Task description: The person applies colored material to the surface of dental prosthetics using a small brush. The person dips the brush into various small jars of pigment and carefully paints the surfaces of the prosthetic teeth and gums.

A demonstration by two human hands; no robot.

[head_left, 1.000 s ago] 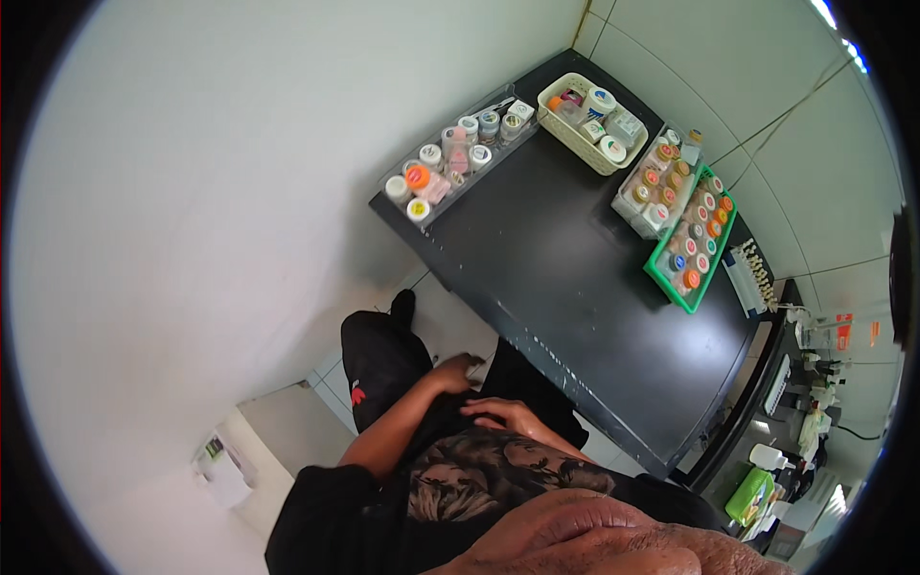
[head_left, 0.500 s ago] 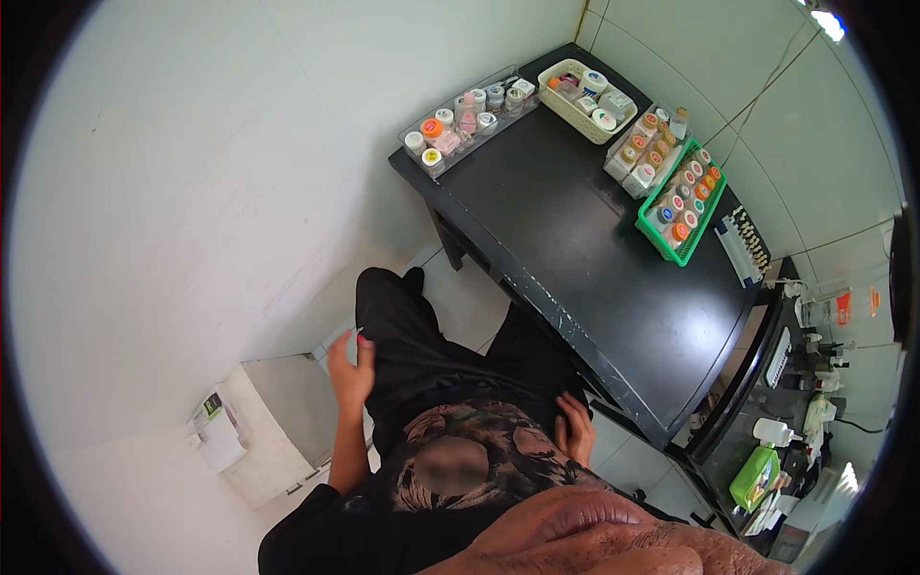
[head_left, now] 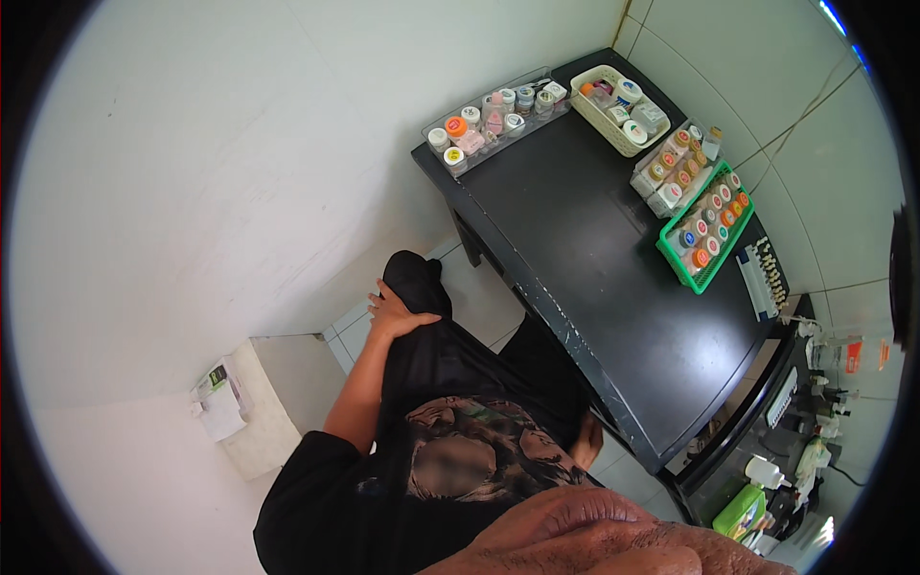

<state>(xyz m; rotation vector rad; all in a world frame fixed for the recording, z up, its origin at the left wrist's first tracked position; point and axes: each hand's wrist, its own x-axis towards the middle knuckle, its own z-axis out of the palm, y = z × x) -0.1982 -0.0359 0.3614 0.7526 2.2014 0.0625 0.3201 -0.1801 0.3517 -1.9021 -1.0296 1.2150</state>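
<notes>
My left hand point(head_left: 401, 314) rests on my raised left knee point(head_left: 412, 278) in black trousers, its fingers spread over the cloth. At my right hip, partly hidden by trousers and shirt, is my right hand point(head_left: 586, 443); its fingertips cannot be made out. Just beside it runs the scuffed front edge of a black table point(head_left: 594, 345). On the table stand a clear tray of small jars point(head_left: 489, 129), a cream basket of containers point(head_left: 618, 110), a clear box of jars point(head_left: 671, 172), a green basket of jars point(head_left: 704, 230) and a holder of small tooth-shaped pieces point(head_left: 762, 278).
A white wall point(head_left: 192, 192) is at the left, with a low cream cabinet point(head_left: 278, 402) holding papers. Tiled wall point(head_left: 747, 86) lies behind the table. A dark side counter point(head_left: 728, 479) at right carries a green pack point(head_left: 738, 513), a white bottle point(head_left: 767, 471) and other items.
My left hand has moved up and forward from between and beside my legs onto the left knee. My right hand has moved from my lap to my hip. The view has shifted slightly.
</notes>
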